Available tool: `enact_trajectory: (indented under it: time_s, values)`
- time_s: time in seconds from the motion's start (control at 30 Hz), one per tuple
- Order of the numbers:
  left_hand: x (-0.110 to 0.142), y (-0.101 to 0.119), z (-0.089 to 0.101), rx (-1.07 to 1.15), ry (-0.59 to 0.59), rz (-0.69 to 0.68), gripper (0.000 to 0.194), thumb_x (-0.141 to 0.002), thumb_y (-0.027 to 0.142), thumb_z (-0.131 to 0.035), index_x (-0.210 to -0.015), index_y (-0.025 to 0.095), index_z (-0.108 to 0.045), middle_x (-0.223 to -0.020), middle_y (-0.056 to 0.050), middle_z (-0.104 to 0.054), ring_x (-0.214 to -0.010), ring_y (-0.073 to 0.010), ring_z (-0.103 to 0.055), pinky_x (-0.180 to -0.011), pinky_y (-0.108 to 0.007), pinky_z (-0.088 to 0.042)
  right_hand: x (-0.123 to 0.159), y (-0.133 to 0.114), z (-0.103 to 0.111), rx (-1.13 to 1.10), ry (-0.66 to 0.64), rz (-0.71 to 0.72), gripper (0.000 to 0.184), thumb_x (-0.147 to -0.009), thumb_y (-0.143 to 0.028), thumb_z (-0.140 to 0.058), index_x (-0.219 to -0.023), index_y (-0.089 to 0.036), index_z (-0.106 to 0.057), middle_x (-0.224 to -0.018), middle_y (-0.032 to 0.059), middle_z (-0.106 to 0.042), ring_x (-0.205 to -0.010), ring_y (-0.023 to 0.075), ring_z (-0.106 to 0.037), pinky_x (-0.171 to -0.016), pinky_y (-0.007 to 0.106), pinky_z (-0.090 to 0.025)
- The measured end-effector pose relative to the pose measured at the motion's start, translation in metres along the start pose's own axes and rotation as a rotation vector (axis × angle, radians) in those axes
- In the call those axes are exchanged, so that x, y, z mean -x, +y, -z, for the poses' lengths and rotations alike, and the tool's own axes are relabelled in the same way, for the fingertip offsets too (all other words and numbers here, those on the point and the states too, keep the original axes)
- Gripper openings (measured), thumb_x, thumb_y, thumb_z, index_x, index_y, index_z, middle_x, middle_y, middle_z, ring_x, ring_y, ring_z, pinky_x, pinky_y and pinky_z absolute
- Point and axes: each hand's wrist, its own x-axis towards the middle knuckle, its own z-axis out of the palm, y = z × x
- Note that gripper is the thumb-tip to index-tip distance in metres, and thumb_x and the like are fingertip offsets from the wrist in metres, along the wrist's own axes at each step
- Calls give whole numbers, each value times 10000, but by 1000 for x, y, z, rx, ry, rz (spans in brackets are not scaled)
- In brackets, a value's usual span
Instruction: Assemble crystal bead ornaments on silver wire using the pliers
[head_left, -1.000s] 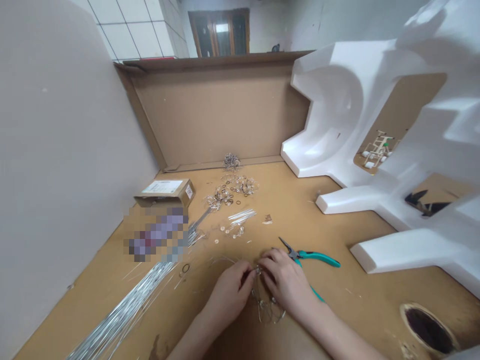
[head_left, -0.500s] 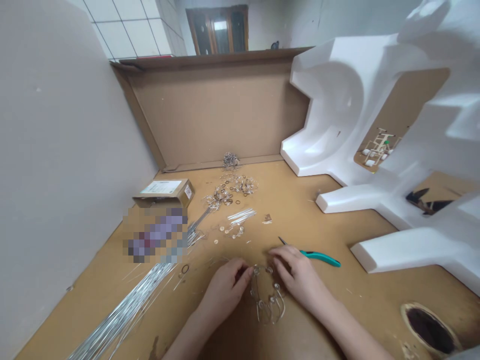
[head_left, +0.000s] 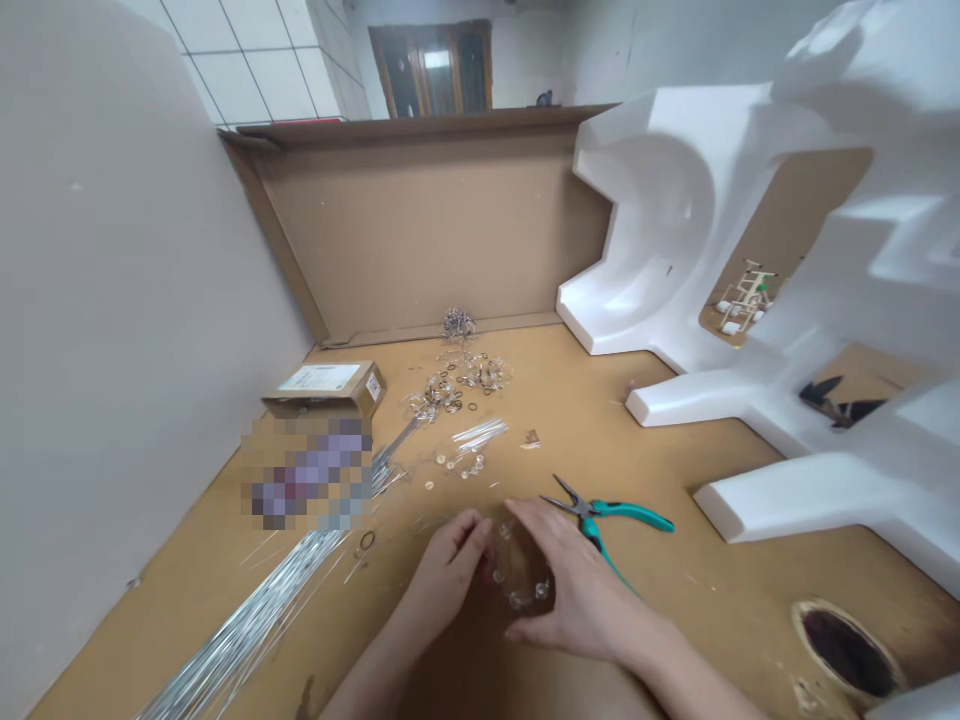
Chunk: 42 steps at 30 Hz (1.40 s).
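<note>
A wire loop strung with clear beads is between my hands, low over the table. My left hand is closed in a pinch at the loop's left side, its thumb and forefinger together on the wire. Around the loop's right side curves my right hand, thumb and fingers spread wide apart; whether its palm touches the beads I cannot tell. Just beyond the right hand lie long-nose pliers with teal handles and jaws apart, one handle partly behind the hand.
Straight metal wires lie in a bundle at left, near a small cardboard box. Farther back are beaded wire pieces and dark rings, with short rods nearer. White foam packing bounds the right; a hole opens at lower right.
My right hand has turned and opened around the loop, uncovering the pliers. My left hand has shifted slightly left, and the loop has changed its angle. The view has moved a little.
</note>
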Motion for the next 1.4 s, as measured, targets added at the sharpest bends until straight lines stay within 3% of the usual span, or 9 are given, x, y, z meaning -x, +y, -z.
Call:
enact_trajectory:
  time_s: [0.23,0.43,0.8,0.97,1.03,1.13,1.23,1.33,1.4]
  values:
    - [0,7,0,315,-15,87,287,-836,363,-454,-629,166,-465,-535,48,-470,-486,-93,-468,-523,-211,-380,3,-4,-1,-41,85,12,1079,-515,-374,-749,-1371,-300,-97,-1370,42,-317,-1232,227,-306,-996,388,-299]
    - [5,13,-3,595,-45,131,261,-794,328,-528,-608,158,-462,-583,43,-440,-459,-65,-377,-446,-189,-375,5,-5,-6,-152,120,11,1047,-584,-274,-709,-1378,-289,-26,-1246,52,-446,-1136,211,-420,-952,381,-344]
    - [9,16,-1,471,0,14,126,-804,224,-496,-754,149,-585,-645,18,-501,-559,-77,-425,-543,-179,-351,0,-5,-12,-183,255,-70,973,-600,-277,-683,-1379,-246,-99,-924,29,-548,-778,166,-551,-757,324,-446]
    - [11,10,-14,551,127,7,66,-819,234,-483,-828,202,-540,-513,71,-397,-469,-68,-337,-478,-160,-298,2,-9,-8,-307,244,-115,993,-594,-274,-700,-1371,-261,-83,-886,0,-539,-845,166,-546,-814,326,-428]
    - [12,9,-18,477,201,14,75,-812,275,-510,-860,220,-530,-617,57,-475,-506,-70,-393,-492,-162,-328,2,-10,-8,-316,244,-114,989,-601,-281,-699,-1371,-252,-80,-884,1,-539,-844,166,-547,-832,336,-422]
    - [14,9,-24,302,269,-39,149,-822,325,-491,-908,222,-556,-885,-2,-569,-807,-132,-527,-739,-217,-409,3,-10,-11,-304,255,-95,986,-595,-291,-703,-1371,-236,-98,-908,17,-545,-877,183,-547,-859,357,-416]
    - [15,10,-30,344,222,6,249,-841,359,-437,-1003,218,-565,-1062,-36,-573,-1038,-187,-493,-933,-288,-343,4,-11,-13,-308,260,-73,977,-586,-278,-704,-1368,-236,-120,-1076,70,-523,-1008,218,-513,-896,378,-403]
    - [14,9,-38,604,120,111,321,-853,396,-393,-1083,220,-532,-1084,-52,-594,-1015,-202,-537,-904,-324,-399,4,-16,-15,-349,278,-21,919,-584,-224,-687,-1347,-241,-175,-1208,93,-459,-1107,231,-457,-936,380,-382]
    - [14,7,-43,702,127,113,324,-840,411,-416,-1056,213,-554,-1077,-59,-606,-989,-207,-559,-870,-321,-431,4,-19,-18,-369,309,14,886,-579,-192,-672,-1330,-244,-205,-1227,94,-444,-1119,232,-450,-946,378,-376]
